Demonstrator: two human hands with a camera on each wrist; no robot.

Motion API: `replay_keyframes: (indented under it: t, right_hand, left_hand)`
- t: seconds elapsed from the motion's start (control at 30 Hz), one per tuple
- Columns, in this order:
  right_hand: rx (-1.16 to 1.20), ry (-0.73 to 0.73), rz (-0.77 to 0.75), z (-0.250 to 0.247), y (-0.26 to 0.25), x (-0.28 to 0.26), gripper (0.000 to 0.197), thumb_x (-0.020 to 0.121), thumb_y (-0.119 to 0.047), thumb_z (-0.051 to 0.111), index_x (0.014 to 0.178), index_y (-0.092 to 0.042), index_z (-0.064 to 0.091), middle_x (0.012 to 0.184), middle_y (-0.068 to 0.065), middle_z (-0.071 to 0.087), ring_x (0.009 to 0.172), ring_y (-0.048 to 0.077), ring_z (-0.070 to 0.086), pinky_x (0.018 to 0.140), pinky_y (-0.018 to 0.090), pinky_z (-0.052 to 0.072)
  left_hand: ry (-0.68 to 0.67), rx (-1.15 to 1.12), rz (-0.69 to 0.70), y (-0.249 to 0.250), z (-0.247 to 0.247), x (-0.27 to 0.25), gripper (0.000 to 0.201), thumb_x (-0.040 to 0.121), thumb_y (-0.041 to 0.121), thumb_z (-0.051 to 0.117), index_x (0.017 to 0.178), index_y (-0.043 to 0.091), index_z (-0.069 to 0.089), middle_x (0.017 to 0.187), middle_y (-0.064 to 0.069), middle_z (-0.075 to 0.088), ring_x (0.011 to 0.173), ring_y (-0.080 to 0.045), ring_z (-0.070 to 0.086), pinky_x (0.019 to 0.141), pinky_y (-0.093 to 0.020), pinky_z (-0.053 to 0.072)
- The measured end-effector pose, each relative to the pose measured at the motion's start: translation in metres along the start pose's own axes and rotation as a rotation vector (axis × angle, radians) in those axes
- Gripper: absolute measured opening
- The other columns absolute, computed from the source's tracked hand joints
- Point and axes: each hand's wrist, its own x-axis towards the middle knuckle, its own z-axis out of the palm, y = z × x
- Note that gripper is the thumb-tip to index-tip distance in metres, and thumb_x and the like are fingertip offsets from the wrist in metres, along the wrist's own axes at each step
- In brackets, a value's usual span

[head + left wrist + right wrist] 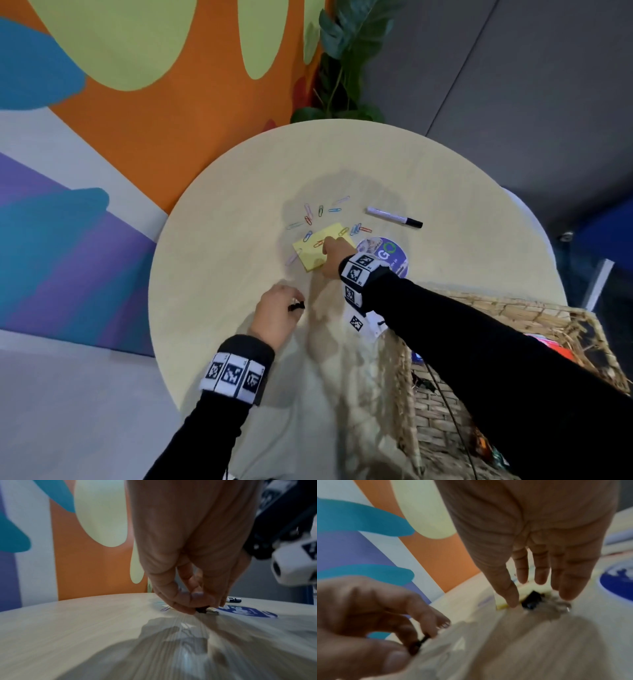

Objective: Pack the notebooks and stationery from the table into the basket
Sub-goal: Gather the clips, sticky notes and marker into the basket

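Left hand (276,316) pinches black binder clip (296,306) against round table (219,260) | yellow sticky-note pad (317,251) among scattered paper clips (320,210) at table centre | right hand (334,256), fingers straight, over pad beside second black clip (532,600) | marker (394,217) farther right | wicker basket (507,310) at right table edge.

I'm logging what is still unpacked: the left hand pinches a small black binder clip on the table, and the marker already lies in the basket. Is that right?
Not quite. The left hand does pinch a small black binder clip on the table, but the marker is not in the basket. The head view shows it still lying on the table, beyond the scattered paper clips.
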Motion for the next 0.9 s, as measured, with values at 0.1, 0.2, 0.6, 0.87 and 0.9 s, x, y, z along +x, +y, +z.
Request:
replay_keyframes:
  t: [0.1, 0.2, 0.6, 0.87, 0.9]
  right_hand:
    - [0.001, 0.070, 0.054, 0.022, 0.002, 0.010, 0.038, 0.087, -0.008, 0.050, 0.125, -0.006, 0.042, 0.128, 0.017, 0.040, 0.118, 0.035, 0.045, 0.095, 0.042, 0.044]
    - [0.018, 0.132, 0.062, 0.032, 0.001, 0.014, 0.031, 0.088, -0.007, 0.050, 0.119, -0.002, 0.046, 0.125, 0.018, 0.044, 0.115, 0.034, 0.047, 0.095, 0.041, 0.044]
    - [0.334, 0.249, -0.134, -0.062, 0.036, -0.084, 0.019, 0.079, -0.011, 0.059, 0.097, -0.008, 0.065, 0.089, 0.003, 0.061, 0.077, 0.019, 0.053, 0.070, 0.030, 0.044]
    - [0.125, 0.063, -0.177, -0.023, 0.132, -0.189, 0.020, 0.075, -0.011, 0.065, 0.093, -0.014, 0.073, 0.073, -0.010, 0.059, 0.073, 0.012, 0.056, 0.062, 0.024, 0.041]
    - [0.051, 0.015, -0.168, -0.012, 0.141, -0.192, 0.021, 0.077, -0.012, 0.064, 0.096, -0.015, 0.073, 0.072, -0.014, 0.057, 0.076, 0.011, 0.056, 0.063, 0.022, 0.036]
  left_hand:
    - [0.022, -0.105, -0.017, -0.009, -0.005, -0.025, 0.013, 0.083, 0.012, 0.067, 0.095, 0.016, 0.071, 0.097, 0.002, 0.067, 0.083, -0.014, 0.063, 0.073, -0.014, 0.045]
    - [0.022, -0.166, -0.039, -0.018, -0.004, -0.046, 0.015, 0.083, 0.012, 0.069, 0.097, 0.018, 0.070, 0.095, 0.009, 0.063, 0.078, -0.010, 0.061, 0.068, -0.008, 0.039]
    - [-0.053, -0.124, 0.055, 0.003, 0.023, -0.053, 0.018, 0.079, 0.005, 0.072, 0.095, 0.010, 0.071, 0.100, -0.005, 0.070, 0.082, -0.018, 0.068, 0.074, -0.009, 0.043]
    - [-0.007, -0.253, 0.134, 0.073, 0.024, -0.048, 0.019, 0.079, 0.004, 0.070, 0.095, 0.014, 0.069, 0.101, 0.004, 0.064, 0.073, -0.015, 0.068, 0.066, 0.007, 0.041]
    - [-0.001, -0.251, 0.144, 0.082, 0.023, -0.049, 0.018, 0.079, 0.006, 0.070, 0.095, 0.015, 0.069, 0.103, 0.006, 0.063, 0.072, -0.013, 0.066, 0.066, 0.007, 0.040]
